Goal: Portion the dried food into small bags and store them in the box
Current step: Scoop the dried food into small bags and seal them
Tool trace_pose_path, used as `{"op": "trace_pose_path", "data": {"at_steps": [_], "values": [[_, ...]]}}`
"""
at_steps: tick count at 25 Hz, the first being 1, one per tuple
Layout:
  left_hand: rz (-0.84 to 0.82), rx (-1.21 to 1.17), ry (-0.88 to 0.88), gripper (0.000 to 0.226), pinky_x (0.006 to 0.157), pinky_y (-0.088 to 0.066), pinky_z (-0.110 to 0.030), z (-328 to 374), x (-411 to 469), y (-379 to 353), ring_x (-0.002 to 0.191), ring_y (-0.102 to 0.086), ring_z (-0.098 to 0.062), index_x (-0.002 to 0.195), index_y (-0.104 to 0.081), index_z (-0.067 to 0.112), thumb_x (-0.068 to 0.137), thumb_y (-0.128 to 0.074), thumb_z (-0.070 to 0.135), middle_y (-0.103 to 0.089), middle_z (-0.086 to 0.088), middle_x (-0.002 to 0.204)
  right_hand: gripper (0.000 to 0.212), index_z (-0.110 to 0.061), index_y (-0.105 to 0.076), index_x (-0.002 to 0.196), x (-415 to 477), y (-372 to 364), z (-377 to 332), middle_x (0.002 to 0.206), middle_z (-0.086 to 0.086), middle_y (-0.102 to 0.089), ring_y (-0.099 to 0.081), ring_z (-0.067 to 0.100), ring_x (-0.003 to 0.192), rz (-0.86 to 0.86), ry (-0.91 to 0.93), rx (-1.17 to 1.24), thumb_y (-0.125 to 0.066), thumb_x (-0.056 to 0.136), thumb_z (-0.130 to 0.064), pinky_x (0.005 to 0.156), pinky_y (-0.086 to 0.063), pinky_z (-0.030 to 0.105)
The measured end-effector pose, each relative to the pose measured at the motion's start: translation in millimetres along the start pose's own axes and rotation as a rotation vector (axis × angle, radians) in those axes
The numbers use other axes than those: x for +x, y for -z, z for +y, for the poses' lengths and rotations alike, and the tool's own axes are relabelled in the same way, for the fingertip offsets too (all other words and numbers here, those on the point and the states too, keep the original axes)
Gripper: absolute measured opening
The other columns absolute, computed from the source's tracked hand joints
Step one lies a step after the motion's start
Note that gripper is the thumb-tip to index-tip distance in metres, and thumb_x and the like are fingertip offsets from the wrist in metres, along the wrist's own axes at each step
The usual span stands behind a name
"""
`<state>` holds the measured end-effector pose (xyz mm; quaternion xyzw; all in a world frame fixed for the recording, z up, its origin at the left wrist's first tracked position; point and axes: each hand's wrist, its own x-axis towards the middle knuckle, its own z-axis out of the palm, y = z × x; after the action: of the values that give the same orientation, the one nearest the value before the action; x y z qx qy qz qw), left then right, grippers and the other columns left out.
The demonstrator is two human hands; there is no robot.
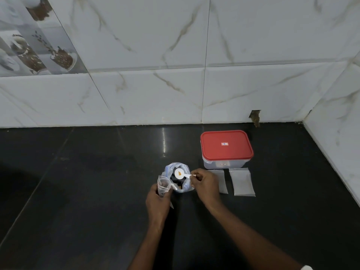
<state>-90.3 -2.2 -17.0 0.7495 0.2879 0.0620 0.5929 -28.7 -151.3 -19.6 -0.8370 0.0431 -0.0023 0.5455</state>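
Carrying dried food: white spoon, level above the bulk bag on the counter, handle pinched by right hand. Left hand grips a small bag, mouth open, beside it. Risk: tilt or narrow mouth spills pieces. Lidded box nearby.

Single view, worn on the head. Looks forward and down across the dark table toward the tiled wall, with the room corner at right. Sits close above the work, with the left hand and right hand reaching in from the bottom edge. Wide-angle, bowing the tile seams; possibly rolled slightly, hard to tell.
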Motion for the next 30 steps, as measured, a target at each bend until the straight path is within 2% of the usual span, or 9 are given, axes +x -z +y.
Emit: {"op": "trace_pose_path", "data": {"at_steps": [4, 6, 8, 12, 15, 19, 23, 26, 30], "values": [[-0.003, 0.010, -0.029, 0.014, 0.063, -0.050, -0.027, 5, -4, -4, 0.076, -0.069, -0.018, 0.089, -0.067, 0.015, 0.088, -0.075, 0.026, -0.072, -0.002, 0.079, 0.032, -0.018, -0.066, 0.119, 0, 5, -12, 0.115, 0.002, -0.062, -0.062, 0.021, 0.104, -0.067, 0.205, -0.493, -0.061, 0.091, -0.031, 0.082, -0.052, 0.035], [0.002, 0.034, -0.081, 0.013, 0.063, -0.052, -0.032, 8, -5, -4, 0.070, -0.068, -0.019, 0.087, -0.067, 0.015, 0.088, -0.075, 0.024, -0.071, -0.002, 0.075, 0.030, -0.022, -0.068, 0.117, -12, 13, -20, 0.124, -0.002, -0.057, -0.057, 0.015, 0.111, -0.077, 0.477, -0.339, -0.058, 0.091, -0.032, 0.089, -0.050, 0.032], [-0.015, 0.076, -0.126, 0.007, 0.060, -0.052, -0.034, 7, -8, -4, 0.066, -0.067, -0.018, 0.087, -0.067, 0.014, 0.086, -0.073, 0.013, -0.070, -0.001, 0.072, 0.027, -0.028, -0.069, 0.115, -27, 18, -28, 0.135, -0.006, -0.050, -0.050, 0.009, 0.116, -0.301, 0.592, -0.207, -0.062, 0.089, -0.028, 0.096, -0.044, 0.021], [-0.164, 0.157, -0.104, 0.031, 0.069, -0.056, -0.029, -6, -9, -2, 0.083, -0.067, -0.015, 0.104, -0.066, 0.025, 0.077, -0.078, 0.036, -0.069, 0.001, 0.093, 0.017, -0.021, -0.073, 0.102, -26, 20, -22, 0.140, -0.007, -0.043, -0.051, 0.005, 0.114, -0.397, 0.412, -0.191, -0.065, 0.088, -0.015, 0.093, -0.047, 0.022], [-0.286, 0.169, -0.075, 0.058, 0.081, -0.059, -0.034, -16, -7, 6, 0.095, -0.068, -0.016, 0.116, -0.063, 0.031, 0.065, -0.086, 0.047, -0.067, 0.000, 0.109, 0.018, -0.016, -0.074, 0.094, -18, 29, -21, 0.115, -0.004, -0.063, -0.061, 0.002, 0.097, -0.365, 0.284, -0.109, -0.062, 0.086, -0.006, 0.082, -0.054, 0.023], [-0.396, 0.016, -0.080, 0.042, 0.084, -0.056, -0.028, -7, -10, 7, 0.095, -0.073, -0.009, 0.107, -0.070, 0.021, 0.074, -0.082, -0.003, -0.077, 0.007, 0.102, 0.023, -0.016, -0.075, 0.084, -10, 42, -26, 0.080, -0.007, -0.071, -0.064, 0.003, 0.072, -0.324, 0.231, -0.111, -0.059, 0.082, 0.001, 0.067, -0.050, 0.016], [-0.420, -0.082, -0.094, 0.036, 0.077, -0.056, -0.024, 4, -10, 2, 0.091, -0.075, -0.015, 0.101, -0.074, 0.014, 0.076, -0.077, -0.010, -0.079, 0.001, 0.096, 0.029, -0.018, -0.071, 0.111, -15, 48, -32, 0.096, -0.008, -0.071, -0.066, 0.001, 0.088, -0.270, 0.169, 0.007, -0.062, 0.087, -0.003, 0.076, -0.053, 0.014], [-0.463, -0.144, -0.107, 0.034, 0.076, -0.057, -0.027, 11, -15, -5, 0.092, -0.075, -0.021, 0.105, -0.073, 0.006, 0.077, -0.074, -0.012, -0.079, -0.008, 0.097, 0.062, -0.027, -0.049, 0.137, -26, 47, -30, 0.111, -0.007, -0.069, -0.066, 0.005, 0.101, -0.342, 0.043, 0.228, -0.075, 0.083, -0.013, 0.088, -0.055, 0.021], [-0.501, -0.265, -0.055, 0.023, 0.084, -0.056, -0.043, 9, -18, -11, 0.092, -0.071, -0.034, 0.104, -0.075, 0.007, 0.083, -0.075, 0.000, -0.074, -0.023, 0.099, 0.054, -0.022, -0.058, 0.128, -27, 45, -23, 0.107, 0.000, -0.073, -0.070, 0.010, 0.098, -0.210, -0.042, 0.309, -0.075, 0.080, -0.001, 0.084, -0.057, 0.024]]}}
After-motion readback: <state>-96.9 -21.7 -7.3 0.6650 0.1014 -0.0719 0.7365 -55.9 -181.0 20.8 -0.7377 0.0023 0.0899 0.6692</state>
